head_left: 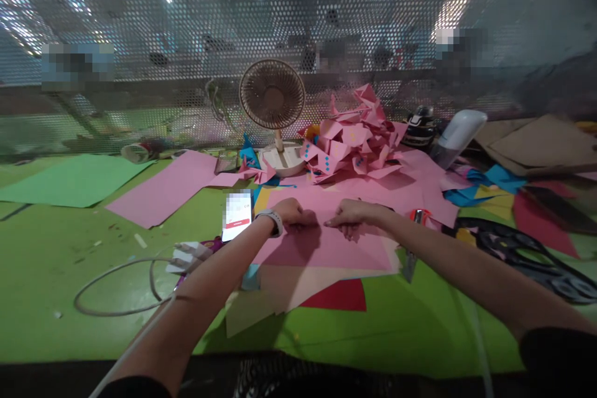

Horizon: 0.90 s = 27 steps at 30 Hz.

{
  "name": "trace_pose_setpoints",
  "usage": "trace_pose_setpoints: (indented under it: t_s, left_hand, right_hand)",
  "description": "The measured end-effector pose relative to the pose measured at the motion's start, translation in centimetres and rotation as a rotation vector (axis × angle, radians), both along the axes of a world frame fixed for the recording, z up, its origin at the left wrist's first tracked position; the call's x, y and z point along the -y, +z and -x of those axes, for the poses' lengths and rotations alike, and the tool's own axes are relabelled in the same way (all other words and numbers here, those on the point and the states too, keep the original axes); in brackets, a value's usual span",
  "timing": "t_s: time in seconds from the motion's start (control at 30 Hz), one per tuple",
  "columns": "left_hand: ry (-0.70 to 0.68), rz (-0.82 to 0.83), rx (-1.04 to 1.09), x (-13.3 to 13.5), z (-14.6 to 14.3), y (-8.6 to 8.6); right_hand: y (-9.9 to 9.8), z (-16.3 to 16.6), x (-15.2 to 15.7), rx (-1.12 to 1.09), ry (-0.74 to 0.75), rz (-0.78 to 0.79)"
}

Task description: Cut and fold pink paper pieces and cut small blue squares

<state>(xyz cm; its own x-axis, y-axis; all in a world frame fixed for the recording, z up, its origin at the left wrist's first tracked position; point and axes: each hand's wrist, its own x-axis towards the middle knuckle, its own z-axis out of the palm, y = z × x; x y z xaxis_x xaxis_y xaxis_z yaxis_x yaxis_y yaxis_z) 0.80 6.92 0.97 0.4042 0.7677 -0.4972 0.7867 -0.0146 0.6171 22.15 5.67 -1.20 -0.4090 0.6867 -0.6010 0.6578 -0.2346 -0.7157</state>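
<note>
A pink paper sheet lies flat on top of several paler sheets. My left hand, with a pale wristband, rests over the upper left of this sheet, its fingers curled closed. Close to it on the right, my right hand is over the same sheet, fingers bent together and the tip pointing left. A small gap separates the two hands. What either hand grips, if anything, is too small or hidden to make out. A lit phone lies beside my left forearm.
Behind my hands are a heap of folded pink paper pieces and a small fan. A red-and-grey cutter lies by my right forearm. A white charger with a cable is at left. Perforated metal panel closes the back.
</note>
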Motion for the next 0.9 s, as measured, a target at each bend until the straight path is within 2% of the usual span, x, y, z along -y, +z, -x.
trace_pose_setpoints:
  t_s: [0.2, 0.5, 0.9]
  left_hand:
    - [0.078, 0.094, -0.031, 0.1, 1.4, 0.7]
    - [0.169, 0.087, -0.165, -0.3, 4.8, 2.4]
    - [0.179, -0.073, -0.364, -0.8, 8.2, 4.4]
  right_hand:
    - [0.3, 0.0, 0.2, -0.004, -0.013, 0.006]
    - [0.9, 0.1, 0.6, -0.036, -0.024, 0.019]
    - [0.8, 0.1, 1.1, -0.01, -0.003, -0.057]
